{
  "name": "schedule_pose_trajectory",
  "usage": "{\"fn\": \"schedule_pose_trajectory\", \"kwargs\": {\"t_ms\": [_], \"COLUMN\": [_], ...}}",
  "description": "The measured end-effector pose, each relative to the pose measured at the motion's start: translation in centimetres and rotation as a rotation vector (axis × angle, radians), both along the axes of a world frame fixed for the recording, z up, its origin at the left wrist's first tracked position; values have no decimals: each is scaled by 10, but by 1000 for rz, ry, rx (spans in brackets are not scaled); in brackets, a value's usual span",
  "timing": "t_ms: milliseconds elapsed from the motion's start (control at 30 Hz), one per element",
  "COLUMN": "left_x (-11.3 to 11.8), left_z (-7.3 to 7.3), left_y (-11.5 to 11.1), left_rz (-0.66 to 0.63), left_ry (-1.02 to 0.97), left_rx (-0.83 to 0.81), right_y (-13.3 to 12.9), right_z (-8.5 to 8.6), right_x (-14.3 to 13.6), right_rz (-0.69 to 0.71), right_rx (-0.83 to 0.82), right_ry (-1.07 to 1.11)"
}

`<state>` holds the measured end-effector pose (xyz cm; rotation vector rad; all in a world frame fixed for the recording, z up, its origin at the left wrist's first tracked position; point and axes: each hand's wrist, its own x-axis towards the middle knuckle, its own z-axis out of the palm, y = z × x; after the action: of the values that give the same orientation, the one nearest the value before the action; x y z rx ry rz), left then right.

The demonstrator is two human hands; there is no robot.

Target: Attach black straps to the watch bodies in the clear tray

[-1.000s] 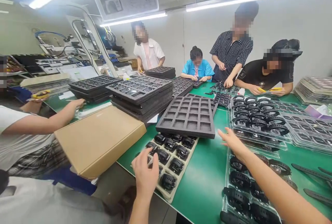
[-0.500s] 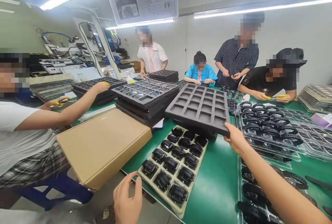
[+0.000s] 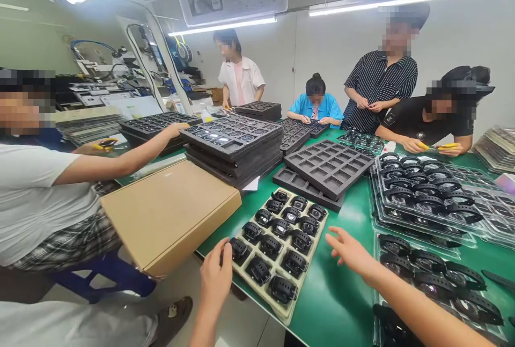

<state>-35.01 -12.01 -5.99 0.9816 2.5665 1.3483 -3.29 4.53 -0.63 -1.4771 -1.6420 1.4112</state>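
A cream tray [image 3: 252, 257] with several black-strapped watches [image 3: 270, 246] in its compartments lies on the green table in front of me. My left hand [image 3: 217, 272] is at the tray's left edge, fingers curved and apart, fingertips at or touching the rim. On the other side, my right hand [image 3: 351, 253] hovers over the table to the right of the tray, open, holding nothing. Beyond the tray, a black foam tray [image 3: 330, 163] with unfilled pockets rests askew on another foam tray [image 3: 300, 187].
A closed cardboard box [image 3: 173, 213] stands to the left. Behind it is a stack of black foam trays [image 3: 237, 146] holding watch parts. Clear trays of watches [image 3: 422, 191] are stacked at right. A co-worker's arm [image 3: 132, 162] reaches in from the left; several others sit or stand across the table [image 3: 341, 288].
My right hand has let go of the black foam tray, now lying on another one, and has come back toward the cream tray. My left hand has moved up to that tray's edge.
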Motion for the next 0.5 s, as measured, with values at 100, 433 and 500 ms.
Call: {"fn": "schedule_pose_trajectory", "kwargs": {"t_ms": [100, 433, 500], "left_x": [14, -11, -20], "left_z": [-1, 70, 83], "left_y": [-17, 57, 106], "left_rz": [-23, -463, -665], "left_ry": [10, 310, 322], "left_rx": [-10, 5, -61], "right_y": [-7, -36, -46], "right_z": [10, 54, 54], "right_x": [-9, 12, 24], "right_rz": [74, 363, 410], "right_rx": [162, 339, 346], "right_ry": [-44, -138, -187]}}
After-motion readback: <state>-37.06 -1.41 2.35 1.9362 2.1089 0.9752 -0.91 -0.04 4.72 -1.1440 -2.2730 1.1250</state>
